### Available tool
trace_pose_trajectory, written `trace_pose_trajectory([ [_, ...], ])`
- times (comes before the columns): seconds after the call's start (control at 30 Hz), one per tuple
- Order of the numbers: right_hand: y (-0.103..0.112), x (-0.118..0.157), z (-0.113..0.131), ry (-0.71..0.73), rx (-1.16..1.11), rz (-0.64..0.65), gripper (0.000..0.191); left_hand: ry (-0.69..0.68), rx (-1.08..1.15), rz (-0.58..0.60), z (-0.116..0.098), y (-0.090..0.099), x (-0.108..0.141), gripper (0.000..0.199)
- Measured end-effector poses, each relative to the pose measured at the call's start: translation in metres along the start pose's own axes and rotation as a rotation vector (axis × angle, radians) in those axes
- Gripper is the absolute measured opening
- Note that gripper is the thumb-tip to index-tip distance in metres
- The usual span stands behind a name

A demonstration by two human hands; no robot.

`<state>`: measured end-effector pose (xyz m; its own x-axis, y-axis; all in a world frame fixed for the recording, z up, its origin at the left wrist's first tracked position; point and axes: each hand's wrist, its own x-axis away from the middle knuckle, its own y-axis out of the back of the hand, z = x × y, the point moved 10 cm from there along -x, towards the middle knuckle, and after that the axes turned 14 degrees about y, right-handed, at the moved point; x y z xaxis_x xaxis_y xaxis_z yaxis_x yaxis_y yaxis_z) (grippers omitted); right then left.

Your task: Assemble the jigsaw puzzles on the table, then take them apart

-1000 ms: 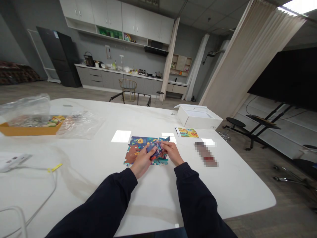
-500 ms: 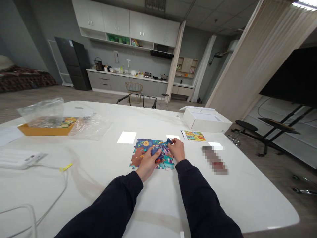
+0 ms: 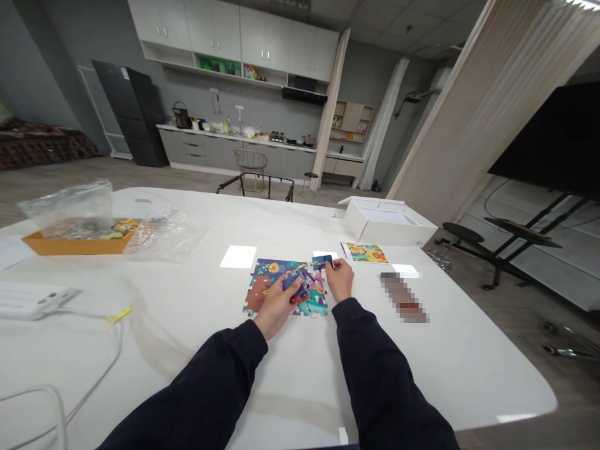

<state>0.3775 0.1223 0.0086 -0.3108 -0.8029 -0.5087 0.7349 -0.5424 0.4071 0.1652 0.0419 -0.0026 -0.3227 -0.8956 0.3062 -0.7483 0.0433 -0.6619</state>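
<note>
A partly joined jigsaw puzzle in dark blue, brown, purple and teal lies on the white table. Over its middle, my left hand is closed on several loose puzzle pieces, with the thumb on top. At the upper right corner of the puzzle, my right hand pinches one blue puzzle piece between thumb and fingers. Whether that piece touches the joined part cannot be made out. My hands are apart.
On the white table are a picture card, a white box and a blurred-out item to the right. Left are an orange tray with plastic wrap, a white device and its cable.
My right hand has turned and moved slightly right; its blue piece now lies flatter, its face showing at the puzzle's upper right corner. My left hand keeps its pieces. The view has shifted slightly.
</note>
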Motion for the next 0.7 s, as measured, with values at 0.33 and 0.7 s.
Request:
trace_pose_trajectory([
  [0.33, -0.009, 0.009, 0.031, 0.028, -0.377, 0.119, 0.033, -0.072, 0.023, 0.054, -0.009, -0.004, -0.001, 0.039],
  [0.7, -0.045, 0.049, 0.052, -0.302, -0.766, 0.412, 0.050, -0.164, -0.055, -0.089, -0.015, 0.014, -0.006, 0.047],
])
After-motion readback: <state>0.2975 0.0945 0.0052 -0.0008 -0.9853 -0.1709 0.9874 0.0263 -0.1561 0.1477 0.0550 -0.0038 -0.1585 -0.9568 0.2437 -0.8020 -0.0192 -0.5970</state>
